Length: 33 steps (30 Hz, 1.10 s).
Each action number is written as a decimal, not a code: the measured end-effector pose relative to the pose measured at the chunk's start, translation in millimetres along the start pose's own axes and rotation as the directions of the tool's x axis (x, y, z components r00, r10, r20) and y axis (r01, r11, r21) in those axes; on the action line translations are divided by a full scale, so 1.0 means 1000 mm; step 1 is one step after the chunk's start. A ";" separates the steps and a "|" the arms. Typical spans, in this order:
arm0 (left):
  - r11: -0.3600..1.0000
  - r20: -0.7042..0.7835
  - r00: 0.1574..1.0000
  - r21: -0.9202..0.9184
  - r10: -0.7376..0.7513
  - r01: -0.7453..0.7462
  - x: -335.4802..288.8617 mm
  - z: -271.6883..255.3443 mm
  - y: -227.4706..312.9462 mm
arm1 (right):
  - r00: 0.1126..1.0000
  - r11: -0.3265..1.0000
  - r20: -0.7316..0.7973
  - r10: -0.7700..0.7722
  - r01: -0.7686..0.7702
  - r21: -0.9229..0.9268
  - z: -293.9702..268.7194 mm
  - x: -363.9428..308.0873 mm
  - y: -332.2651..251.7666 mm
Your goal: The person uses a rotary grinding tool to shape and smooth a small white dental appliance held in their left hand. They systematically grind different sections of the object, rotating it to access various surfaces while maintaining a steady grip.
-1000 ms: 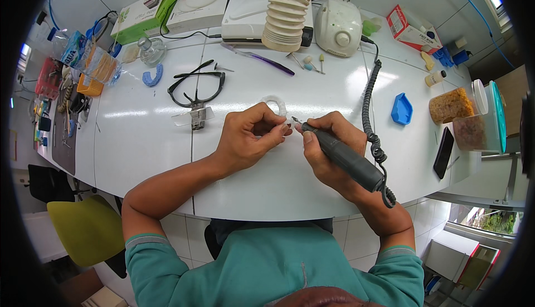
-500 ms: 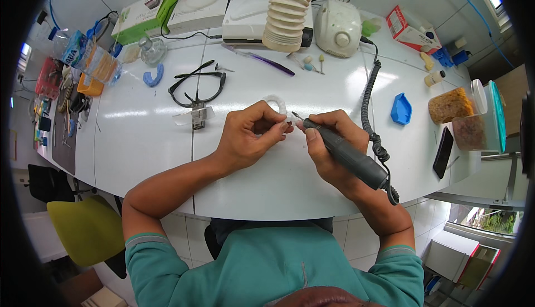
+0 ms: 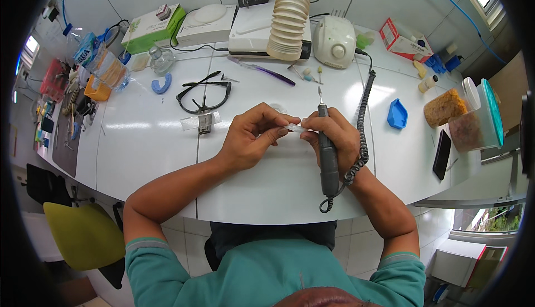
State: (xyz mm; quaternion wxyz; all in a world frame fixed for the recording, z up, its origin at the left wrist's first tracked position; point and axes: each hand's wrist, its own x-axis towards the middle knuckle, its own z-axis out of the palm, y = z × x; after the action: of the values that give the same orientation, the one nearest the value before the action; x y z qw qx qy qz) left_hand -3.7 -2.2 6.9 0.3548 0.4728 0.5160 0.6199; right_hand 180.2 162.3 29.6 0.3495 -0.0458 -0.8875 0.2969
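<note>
Head view: both hands meet over the middle of the white tabletop (image 3: pixel 147 151). Left hand's (image 3: pixel 251 138) grip is a narrow thumb-and-finger pinch on a small clear piece (image 3: pixel 295 128), located between the two hands. Right hand's (image 3: pixel 343 141) grip wraps a dark handpiece (image 3: pixel 329 165); its fingertips also reach the piece's other end, though whether they pinch or merely touch, cannot tell. Bit (image 3: pixel 320 93) points away from the person, off the piece. Spinning or not: cannot tell.

Handling, as judged: turn the piece lightly from both ends, since something this thin may flex; best to tip the bit well away from fingers until the left pinch alone is firm.

Around: coiled cord (image 3: pixel 363 139) runs from the handpiece's lower end past the right wrist to a white control box (image 3: pixel 334 39); likeliest snag. Pale arc (image 3: pixel 278 107) just beyond the fingers, partly hidden. Farther back, loose bits (image 3: pixel 307 77) and a ribbed hose (image 3: pixel 290 20). Black-framed glasses (image 3: pixel 195 106) to the left; blue tray (image 3: pixel 397 114) and black phone (image 3: pixel 442 155) to the right, well apart from the work.
</note>
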 end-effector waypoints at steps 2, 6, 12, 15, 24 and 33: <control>1.000 0.005 1.000 0.003 0.012 -0.012 -0.001 -0.001 -0.001 | 1.000 1.000 -0.006 -0.014 0.014 0.010 0.001 0.002 -0.002; 0.998 0.004 1.000 0.061 0.016 -0.016 -0.002 0.001 -0.002 | 1.000 1.000 0.009 0.001 -0.001 0.013 0.001 -0.002 0.001; 0.835 -0.012 0.939 0.461 0.344 -0.300 -0.002 0.011 0.005 | 0.999 0.999 0.024 -0.029 0.030 -0.037 0.000 -0.004 0.008; 0.783 0.000 0.925 0.533 0.380 -0.321 -0.004 0.013 0.009 | 0.998 0.998 0.034 -0.043 0.044 -0.033 0.000 -0.006 0.007; 0.821 -0.010 0.949 0.504 0.315 -0.267 -0.004 0.014 0.010 | 0.994 0.998 0.090 -0.055 0.058 -0.035 0.004 -0.013 0.017; 0.969 -0.031 0.983 -0.180 -0.179 0.171 -0.001 -0.003 0.005 | 0.975 0.995 0.201 -0.097 0.098 0.001 0.002 -0.017 0.023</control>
State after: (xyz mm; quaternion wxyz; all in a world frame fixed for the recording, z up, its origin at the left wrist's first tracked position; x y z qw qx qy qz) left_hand -5.8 -4.9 11.9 0.4364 0.3774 0.5067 0.6406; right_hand 189.0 175.5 5.8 0.2719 0.0264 -0.9208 0.2785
